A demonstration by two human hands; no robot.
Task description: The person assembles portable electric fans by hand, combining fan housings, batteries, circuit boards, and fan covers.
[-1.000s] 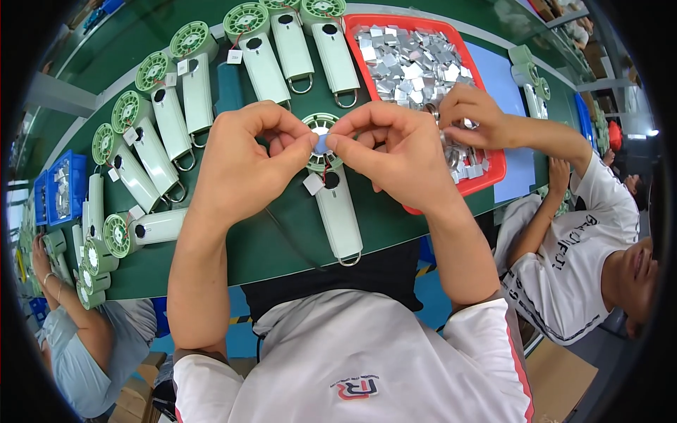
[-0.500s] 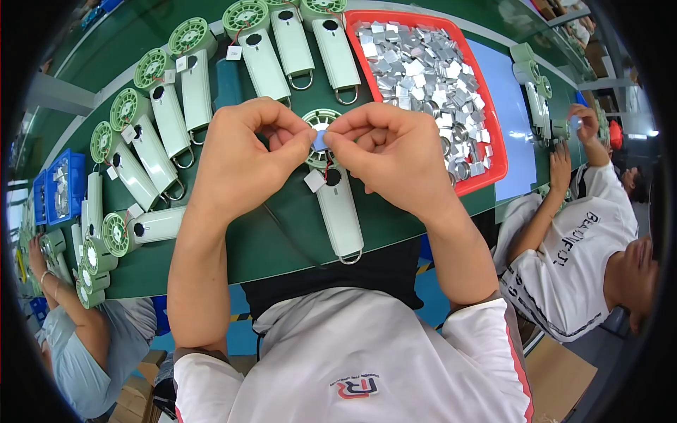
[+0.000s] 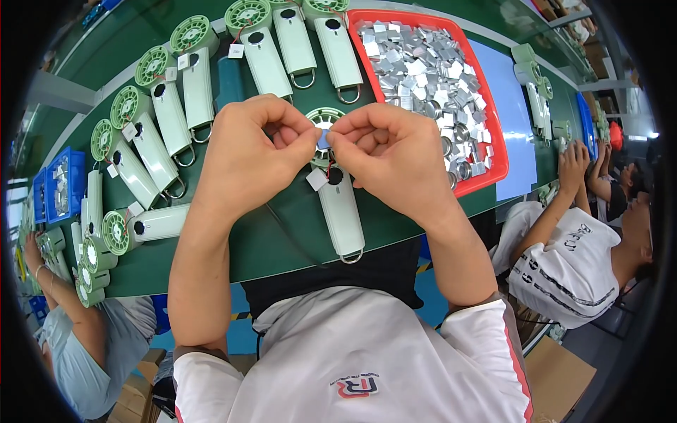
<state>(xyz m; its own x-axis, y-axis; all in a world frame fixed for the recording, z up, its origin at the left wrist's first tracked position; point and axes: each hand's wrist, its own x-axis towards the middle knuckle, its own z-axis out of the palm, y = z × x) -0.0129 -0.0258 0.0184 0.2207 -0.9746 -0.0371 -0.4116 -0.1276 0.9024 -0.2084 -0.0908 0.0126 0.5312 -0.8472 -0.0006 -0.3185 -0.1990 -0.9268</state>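
My left hand and my right hand meet in front of me, thumbs and forefingers pinched on a small flat blue piece. Right beneath it is the round slotted head of a pale green handheld fan; my fingers hide part of this head. The fan's long handle lies toward me, with a metal loop at its near end. Red wires and a white connector come out where head and handle join. Whether the blue piece touches the head I cannot tell.
Several like fans line the table's left and far side. A red tray of small silvery metal parts stands at the right, beside a pale blue sheet. Blue bins sit far left. Co-workers sit at both sides.
Both my hands keep their pinch, with only slight finger shifts at the blue piece. At the right, a co-worker's raised hand has come down and in toward the other hand.
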